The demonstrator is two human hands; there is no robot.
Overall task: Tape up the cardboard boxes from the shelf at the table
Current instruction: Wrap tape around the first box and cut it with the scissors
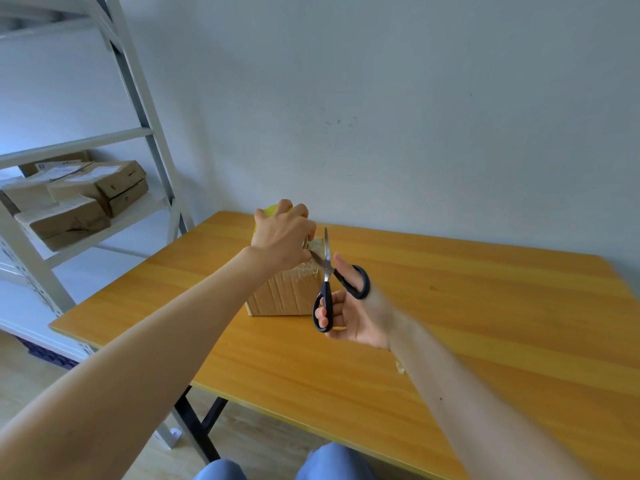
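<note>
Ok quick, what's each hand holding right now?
Left hand: grips the yellow tape roll.
Right hand: holds the black-handled scissors, blades open.

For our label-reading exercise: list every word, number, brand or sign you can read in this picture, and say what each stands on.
No text can be read.
White labels on the shelf boxes: print too small and blurred to read.
On the table box and scissors: no text shows.

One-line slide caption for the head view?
Left hand holds the tape roll over the cardboard box on the table; right hand holds open black scissors at the tape strip.
</note>
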